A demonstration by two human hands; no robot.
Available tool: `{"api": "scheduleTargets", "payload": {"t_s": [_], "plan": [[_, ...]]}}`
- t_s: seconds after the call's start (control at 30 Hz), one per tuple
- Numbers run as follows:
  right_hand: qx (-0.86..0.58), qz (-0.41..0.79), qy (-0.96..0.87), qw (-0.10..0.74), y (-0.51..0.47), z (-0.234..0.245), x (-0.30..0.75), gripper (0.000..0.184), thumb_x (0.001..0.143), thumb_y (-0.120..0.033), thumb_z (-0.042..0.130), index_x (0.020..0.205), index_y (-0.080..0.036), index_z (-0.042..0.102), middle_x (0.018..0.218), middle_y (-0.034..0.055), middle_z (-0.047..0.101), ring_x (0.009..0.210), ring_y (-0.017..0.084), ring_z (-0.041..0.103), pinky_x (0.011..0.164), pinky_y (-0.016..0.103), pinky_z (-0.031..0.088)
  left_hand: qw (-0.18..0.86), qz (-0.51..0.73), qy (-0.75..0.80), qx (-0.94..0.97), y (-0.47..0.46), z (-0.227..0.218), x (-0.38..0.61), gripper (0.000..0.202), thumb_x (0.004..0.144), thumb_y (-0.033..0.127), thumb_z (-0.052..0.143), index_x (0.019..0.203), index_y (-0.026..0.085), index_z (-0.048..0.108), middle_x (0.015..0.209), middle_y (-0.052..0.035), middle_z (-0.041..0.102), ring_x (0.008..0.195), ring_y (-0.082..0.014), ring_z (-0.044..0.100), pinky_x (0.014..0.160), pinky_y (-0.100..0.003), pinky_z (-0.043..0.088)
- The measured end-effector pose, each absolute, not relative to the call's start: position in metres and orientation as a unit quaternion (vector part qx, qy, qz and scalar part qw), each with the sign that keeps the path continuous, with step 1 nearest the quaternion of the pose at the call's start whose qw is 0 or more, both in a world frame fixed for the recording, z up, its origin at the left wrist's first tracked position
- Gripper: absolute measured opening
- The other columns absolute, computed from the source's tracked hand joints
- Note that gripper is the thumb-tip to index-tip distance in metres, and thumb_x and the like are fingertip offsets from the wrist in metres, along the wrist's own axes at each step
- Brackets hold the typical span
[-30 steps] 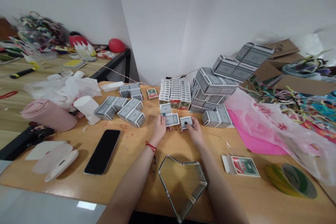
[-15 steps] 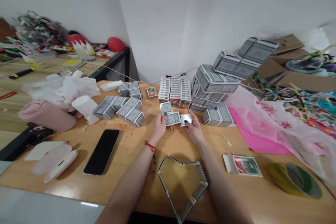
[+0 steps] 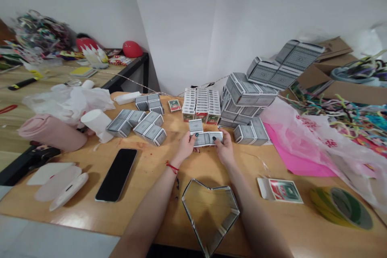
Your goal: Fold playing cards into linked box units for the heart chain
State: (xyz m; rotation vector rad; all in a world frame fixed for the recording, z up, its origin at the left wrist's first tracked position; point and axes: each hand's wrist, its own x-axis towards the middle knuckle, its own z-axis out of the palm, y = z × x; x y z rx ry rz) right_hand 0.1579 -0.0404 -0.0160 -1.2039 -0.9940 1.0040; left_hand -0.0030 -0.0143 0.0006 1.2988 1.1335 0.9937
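Note:
Pinched in my left hand are grey-patterned playing cards, one of them standing up at the upper left. My right hand grips another playing card by its right side, thumb on top. Its left edge meets or overlaps the left hand's cards; I cannot tell whether they are joined. Just beyond the hands stand rows of boxed card decks. Between my forearms sits a heart-shaped frame with card-like walls, open at the top.
Card-covered blocks lie at left, and a tall stack of them rises at right. A black phone, pink roll, opened card box and yellow tape roll lie around the table. Pink plastic spreads at right.
My right hand's card has come up against the left hand's cards, closing the gap between them. The left hand's cards have shifted slightly right.

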Motion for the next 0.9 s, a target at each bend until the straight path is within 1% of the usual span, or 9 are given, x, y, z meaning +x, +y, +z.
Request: {"api": "scheduleTargets", "payload": {"t_s": [0.1, 0.3, 0.47, 0.53, 0.63, 0.77, 0.83, 0.9], "plan": [[-0.529, 0.414, -0.435, 0.599, -0.041, -0.017, 0.157, 0.045, 0.072, -0.028, 0.053, 0.115, -0.028, 0.038, 0.103, 0.0046, 0.051, 0.089, 0.018, 0.052, 0.070, 0.032, 0.049, 0.547, 0.406, 0.470, 0.561, -0.014, 0.002, -0.005, 0.021, 0.084, 0.034, 0.041, 0.092, 0.015, 0.047, 0.051, 0.0036, 0.052, 0.033, -0.0098, 0.048, 0.031, -0.020, 0.034], [-0.514, 0.433, -0.432, 0.601, -0.041, -0.017, 0.156, 0.043, 0.071, -0.031, 0.055, 0.110, -0.028, 0.038, 0.096, 0.0032, 0.049, 0.067, 0.014, 0.052, 0.052, 0.028, 0.052, 0.552, 0.401, 0.436, 0.587, -0.014, 0.003, -0.009, 0.025, 0.083, 0.037, 0.042, 0.093, 0.015, 0.048, 0.053, 0.0015, 0.056, 0.033, -0.0086, 0.045, 0.033, -0.020, 0.035], [-0.502, 0.458, -0.436, 0.590, -0.044, -0.008, 0.157, 0.039, 0.069, -0.034, 0.059, 0.104, -0.027, 0.044, 0.101, 0.0028, 0.049, 0.064, 0.012, 0.054, 0.046, 0.025, 0.052, 0.572, 0.388, 0.423, 0.586, -0.013, 0.004, -0.011, 0.030, 0.082, 0.041, 0.044, 0.097, 0.015, 0.048, 0.052, 0.0023, 0.054, 0.034, -0.0083, 0.044, 0.033, -0.020, 0.035], [-0.497, 0.484, -0.441, 0.570, -0.046, -0.004, 0.158, 0.038, 0.069, -0.036, 0.058, 0.104, -0.027, 0.045, 0.095, 0.0017, 0.053, 0.060, 0.012, 0.056, 0.043, 0.024, 0.051, 0.579, 0.385, 0.419, 0.584, -0.013, 0.003, -0.011, 0.029, 0.082, 0.039, 0.044, 0.098, 0.015, 0.048, 0.052, 0.0028, 0.053, 0.034, -0.0082, 0.044, 0.033, -0.020, 0.036], [-0.484, 0.528, -0.455, 0.529, -0.048, 0.000, 0.161, 0.040, 0.072, -0.040, 0.056, 0.106, -0.024, 0.044, 0.076, -0.0006, 0.058, 0.051, 0.013, 0.059, 0.038, 0.022, 0.046, 0.582, 0.377, 0.424, 0.582, -0.012, 0.000, -0.013, 0.028, 0.082, 0.038, 0.045, 0.098, 0.016, 0.049, 0.053, 0.0028, 0.053, 0.036, -0.0092, 0.046, 0.035, -0.021, 0.038], [-0.470, 0.556, -0.485, 0.485, -0.049, 0.002, 0.164, 0.045, 0.074, -0.043, 0.053, 0.111, -0.020, 0.044, 0.054, -0.0034, 0.058, 0.039, 0.012, 0.055, 0.032, 0.019, 0.039, 0.571, 0.356, 0.438, 0.597, -0.011, -0.001, -0.015, 0.025, 0.083, 0.035, 0.042, 0.098, 0.016, 0.049, 0.053, 0.0022, 0.053, 0.036, -0.0103, 0.046, 0.035, -0.022, 0.036], [-0.472, 0.559, -0.492, 0.472, -0.048, 0.002, 0.164, 0.045, 0.074, -0.043, 0.054, 0.111, -0.020, 0.045, 0.051, -0.0038, 0.058, 0.036, 0.012, 0.053, 0.032, 0.020, 0.038, 0.567, 0.346, 0.437, 0.606, -0.010, 0.000, -0.016, 0.024, 0.083, 0.034, 0.041, 0.097, 0.016, 0.049, 0.052, 0.0023, 0.053, 0.035, -0.0103, 0.045, 0.035, -0.022, 0.035], [-0.474, 0.559, -0.495, 0.467, -0.048, 0.001, 0.164, 0.043, 0.074, -0.043, 0.053, 0.110, -0.021, 0.045, 0.052, -0.0040, 0.058, 0.037, 0.012, 0.054, 0.034, 0.021, 0.039, 0.564, 0.348, 0.434, 0.611, -0.010, 0.000, -0.016, 0.023, 0.083, 0.034, 0.042, 0.095, 0.016, 0.050, 0.052, 0.0026, 0.053, 0.035, -0.0103, 0.045, 0.036, -0.022, 0.035]]}}
